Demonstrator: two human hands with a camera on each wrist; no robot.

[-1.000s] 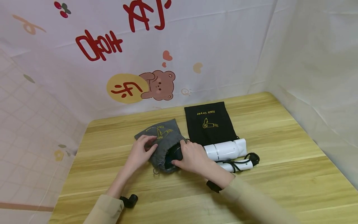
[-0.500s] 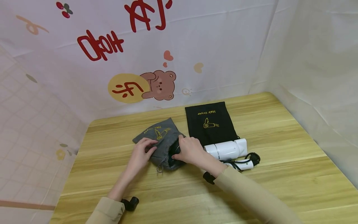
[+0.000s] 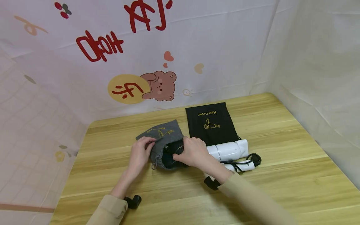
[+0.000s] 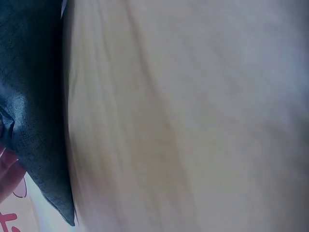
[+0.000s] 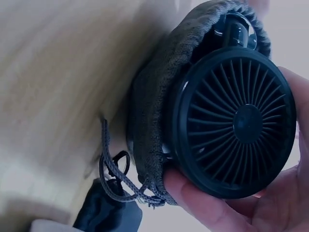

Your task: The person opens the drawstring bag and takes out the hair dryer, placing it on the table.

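A grey drawstring bag [image 3: 161, 150] with yellow lettering lies left of centre on the table, its gathered mouth facing my right hand. My left hand [image 3: 139, 153] pinches the bag's cloth near the mouth; in the left wrist view its fingers [image 4: 9, 169] show at the corner, against the fabric. My right hand [image 3: 194, 151] grips a black hair dryer [image 5: 231, 125] by its round, vented rear end. In the right wrist view the bag's rim [image 5: 161, 96] surrounds the dryer just behind that grille, and its front is hidden inside the cloth. A grey cord [image 5: 120, 183] dangles from the rim.
Behind my right hand lies a flat black bag [image 3: 212, 126] printed "Hair Dryer". A white hair dryer [image 3: 227, 151] rests right of that hand, its black cord [image 3: 242, 164] wrapped around the handle. Fabric hangings [image 3: 225, 40] enclose the wooden table [image 3: 303, 187] at the back and sides.
The bag's mouth has been spread wider and turned upward, showing more of its dark inside. My left hand has moved a little along the cloth. My right hand keeps its grip.
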